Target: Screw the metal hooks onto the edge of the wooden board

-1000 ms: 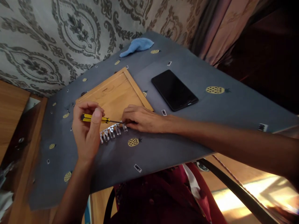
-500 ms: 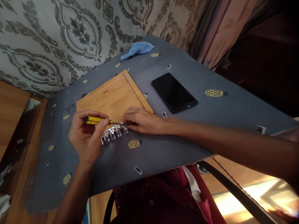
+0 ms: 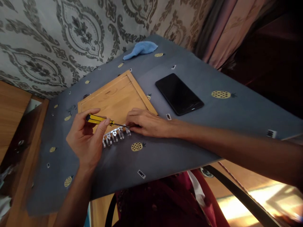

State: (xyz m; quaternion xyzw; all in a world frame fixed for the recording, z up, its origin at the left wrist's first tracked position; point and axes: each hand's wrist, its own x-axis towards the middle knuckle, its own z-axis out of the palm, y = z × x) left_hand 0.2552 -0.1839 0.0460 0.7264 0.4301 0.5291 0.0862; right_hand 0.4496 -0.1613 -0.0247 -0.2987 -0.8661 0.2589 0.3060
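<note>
My left hand grips a yellow and black screwdriver by its handle. The shaft points right, and its tip meets the right end of a silver metal hook rack. This rack, with several curved hooks, lies along the near edge of a framed wooden board. My right hand rests at the board's near right corner, fingers bent and pinched at the rack's end by the screwdriver tip. Whatever small part those fingertips hold is hidden.
A black smartphone lies to the right of the board. Toward the wall is a crumpled blue cloth. Small metal bits lie left of the board on the grey pineapple-print tablecloth. Wooden furniture stands at the left.
The left hand's index finger has lifted off the screwdriver handle, and the handle is turned slightly. The tip stays at the rack's right end. The view has shifted a little.
</note>
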